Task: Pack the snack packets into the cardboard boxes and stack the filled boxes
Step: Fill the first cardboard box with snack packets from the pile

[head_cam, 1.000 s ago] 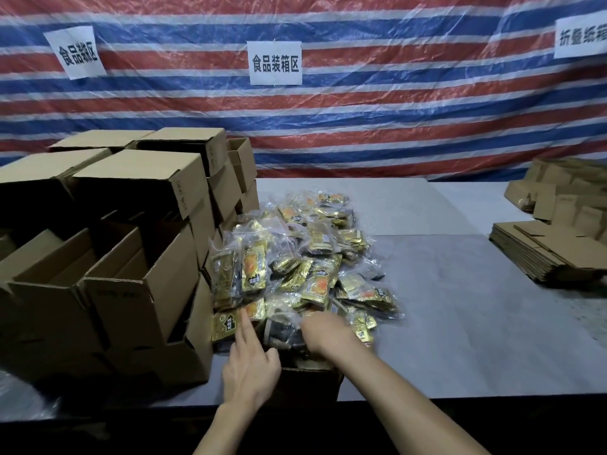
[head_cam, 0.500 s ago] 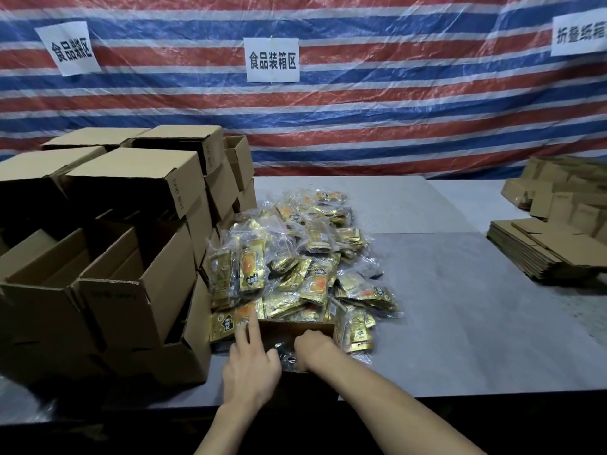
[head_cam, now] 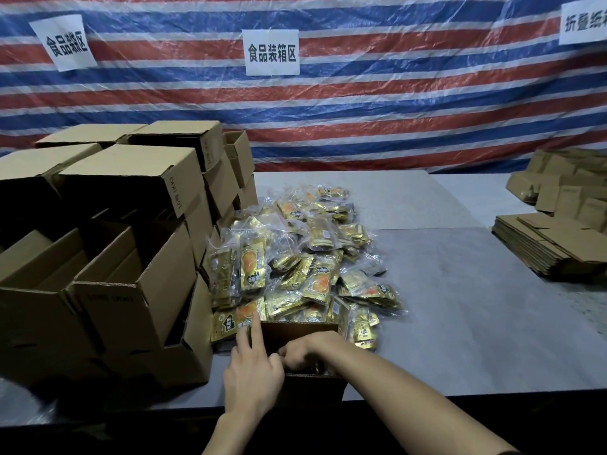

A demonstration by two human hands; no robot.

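Head view: left index finger (head_cam: 256,330) straight, pointing far, tip at the far-left corner of the open cardboard box (head_cam: 297,327), on or just over a gold packet (head_cam: 246,311) there, can't tell which. Rest of left hand (head_cam: 254,377) loosely curled, holding nothing, set against the box's left wall. Curled down inside the box: right fingers (head_cam: 290,356); dark in there, can't tell whether gripping anything. Knuckles-up over the opening: right hand (head_cam: 307,349), forearm in from the near right.

Box upright and open-topped at the near edge of the table (head_cam: 460,323), inside in shadow, contents unreadable.

Just past its far wall: pile of snack packets (head_cam: 305,267), gold foil and clear wrap, some with orange print, spread toward the far middle of the table; nearest ones touching the box's far wall.

Left of the pile, touching it: stack of cardboard boxes (head_cam: 131,257), several layers, near ones open-topped, upper ones with dark openings toward the near side.

Far right: stack of flattened cardboard (head_cam: 545,247), folded cartons (head_cam: 565,192) behind it.

Behind everything: striped tarp (head_cam: 410,110) in red, white and blue under clear plastic, with three white paper signs in black characters: middle sign (head_cam: 272,52) above the pile, left sign (head_cam: 64,42), right sign (head_cam: 583,23) cut off at the frame edge.
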